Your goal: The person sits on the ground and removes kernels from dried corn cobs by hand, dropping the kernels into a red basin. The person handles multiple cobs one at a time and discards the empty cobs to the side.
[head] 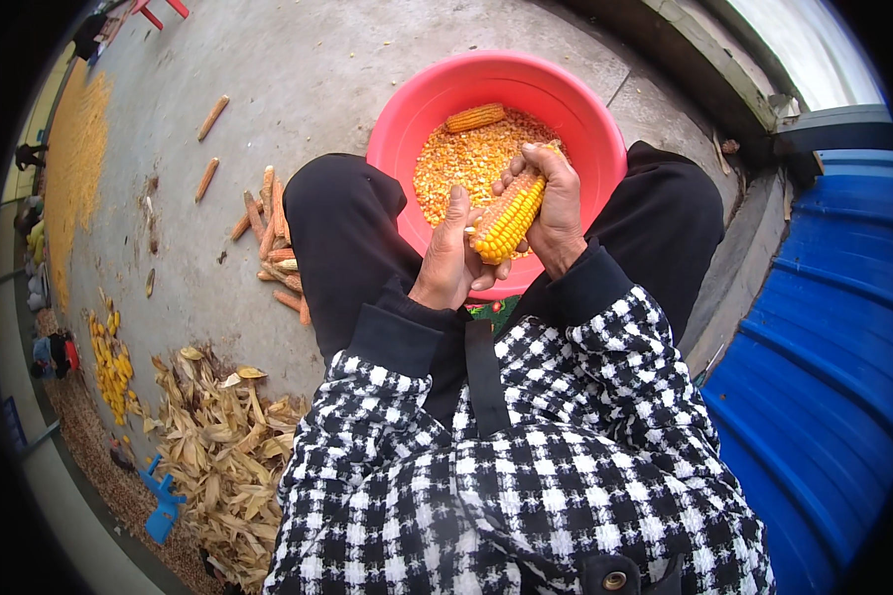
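A corn cob (512, 223), partly stripped of its yellow kernels, is held between both hands above a pink plastic basin (391, 126). My right hand (554, 201) grips its upper part, with the thumb near the far end. My left hand (450, 256) supports the near end; its thumb points up beside the cob, and some of its fingers are hidden beneath it. Loose corn kernels (454, 167) cover the basin's bottom. Another corn cob (475, 117) lies on those kernels towards the back.
Stripped cobs (271, 216) are heaped beside my left knee. Dry corn husks (223, 461) and yellow ears (110, 364) lie at the lower left. Kernels (78, 163) are spread along the far left. A blue corrugated metal sheet (811, 357) is at the right.
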